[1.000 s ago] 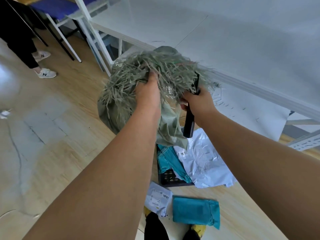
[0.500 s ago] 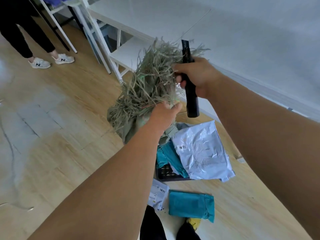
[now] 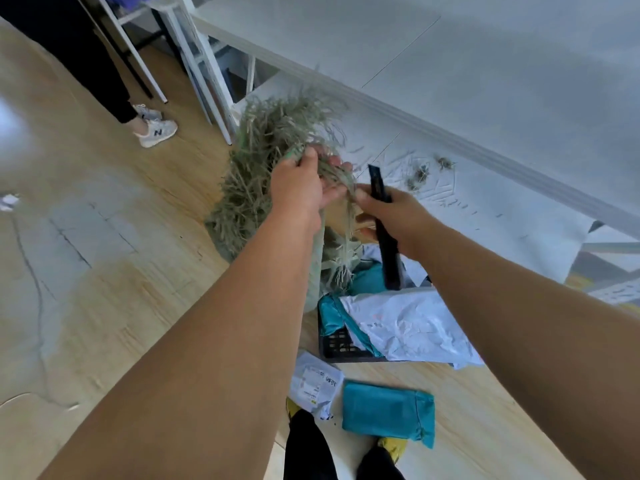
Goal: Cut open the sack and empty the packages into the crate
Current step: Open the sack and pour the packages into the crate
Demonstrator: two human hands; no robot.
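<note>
The grey-green woven sack (image 3: 256, 174), its cut edge frayed into many loose strands, hangs above the floor. My left hand (image 3: 301, 188) grips a bunch of those strands at the sack's edge. My right hand (image 3: 391, 216) holds a black utility knife (image 3: 386, 237) upright, its thumb and fingertips also pinching strands beside the left hand. Below stands a black slatted crate (image 3: 337, 344) with a large white package (image 3: 412, 330) and a teal package (image 3: 330, 315) in it. A teal package (image 3: 388, 412) and a small white labelled package (image 3: 317, 384) lie on the floor in front of the crate.
A white table (image 3: 450, 64) runs along the right, with white paper (image 3: 485, 209) hanging below it and scraps of sack fibre on the paper. White table legs (image 3: 204, 74) stand behind the sack. Another person's legs and sneakers (image 3: 156, 129) are at upper left. My feet are at the bottom.
My right hand with the knife has come down from above the sack to beside my left hand. The sack has dropped lower, and both hands now meet on the frayed strands.
</note>
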